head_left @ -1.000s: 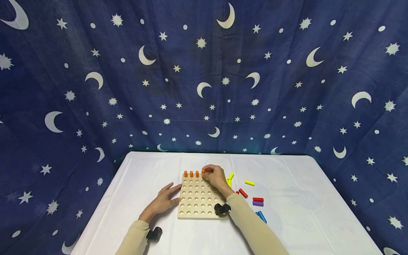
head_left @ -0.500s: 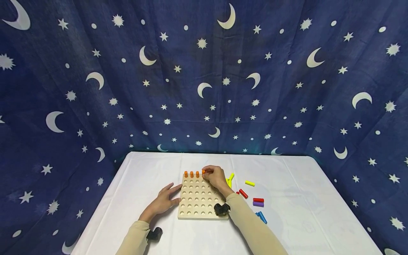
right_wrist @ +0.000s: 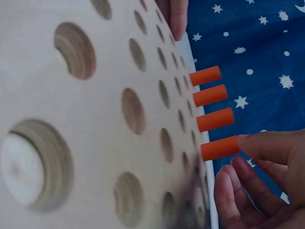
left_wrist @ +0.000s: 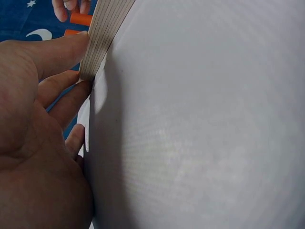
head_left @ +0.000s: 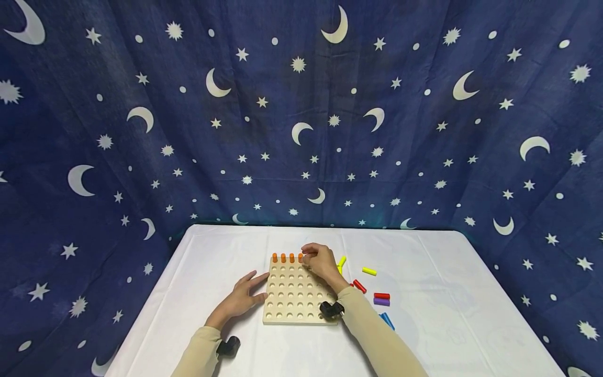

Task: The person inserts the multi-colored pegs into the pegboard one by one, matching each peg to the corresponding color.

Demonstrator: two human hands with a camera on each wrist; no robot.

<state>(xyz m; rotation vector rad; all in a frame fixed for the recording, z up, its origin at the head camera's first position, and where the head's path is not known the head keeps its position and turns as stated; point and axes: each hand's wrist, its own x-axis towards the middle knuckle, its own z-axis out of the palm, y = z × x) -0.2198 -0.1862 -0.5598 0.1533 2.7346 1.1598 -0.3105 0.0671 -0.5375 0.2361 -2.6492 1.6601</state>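
A wooden peg board (head_left: 285, 299) with rows of round holes lies on the table. Orange pegs (head_left: 283, 258) stand upright in several holes at the left of its far row. At the rightmost of them, a peg (right_wrist: 220, 148), my right hand (head_left: 321, 262) has its thumb tip by the top end. Its other fingers (right_wrist: 228, 195) are loosely bent and apart from the peg in the right wrist view. My left hand (head_left: 237, 299) rests at the board's left side, fingertips and thumb against the edge, as the left wrist view shows the layered board side (left_wrist: 102, 43).
Right of the board lie loose pegs: yellow (head_left: 369, 271), red (head_left: 360, 286), purple (head_left: 382, 302) and blue (head_left: 388, 321). The right forearm partly covers some. A white cloth (head_left: 438, 314) covers the table, and a dark blue curtain (head_left: 264, 173) hangs behind it.
The rightmost orange peg now stands in its hole, lower than before, and my right fingers have loosened from it. The right hand has shifted slightly right. The left hand has stayed put.
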